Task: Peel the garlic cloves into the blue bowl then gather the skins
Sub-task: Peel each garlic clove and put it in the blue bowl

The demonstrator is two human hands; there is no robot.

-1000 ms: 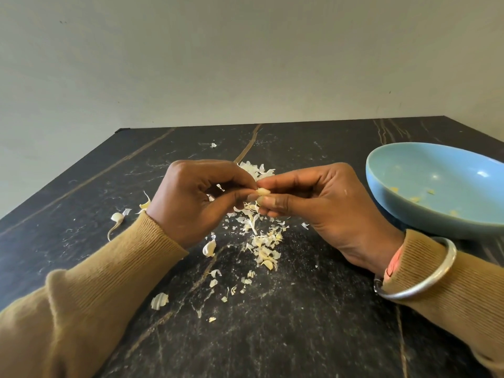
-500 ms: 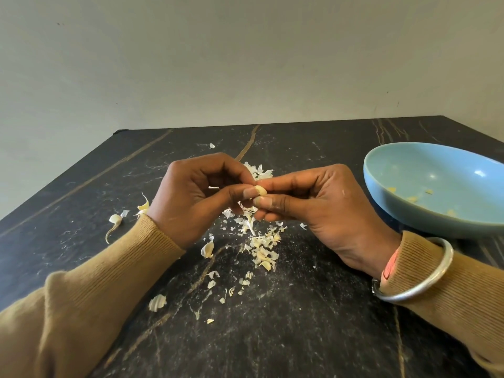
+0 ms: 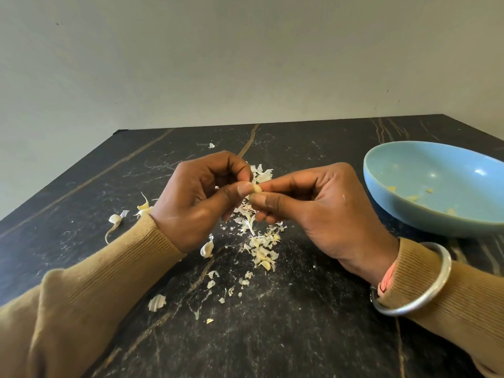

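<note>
A small pale garlic clove (image 3: 256, 189) is pinched between the fingertips of both hands, held a little above the dark table. My left hand (image 3: 200, 199) grips it from the left with thumb and curled fingers. My right hand (image 3: 311, 204) pinches it from the right. Below the hands lies a scatter of garlic skins (image 3: 263, 248) on the table. The blue bowl (image 3: 436, 186) stands at the right, with a few yellowish garlic bits inside. A whole clove (image 3: 206, 249) lies by my left wrist.
The black marble table (image 3: 286, 336) reaches back to a plain wall. Loose skins and a clove with a stem (image 3: 114, 220) lie at the left. One larger skin (image 3: 156, 302) rests near my left sleeve. A metal bangle (image 3: 425, 290) circles my right wrist.
Both hands have stayed together on the clove, shifting only slightly as the fingertips work at it. The bowl and skins have not moved.
</note>
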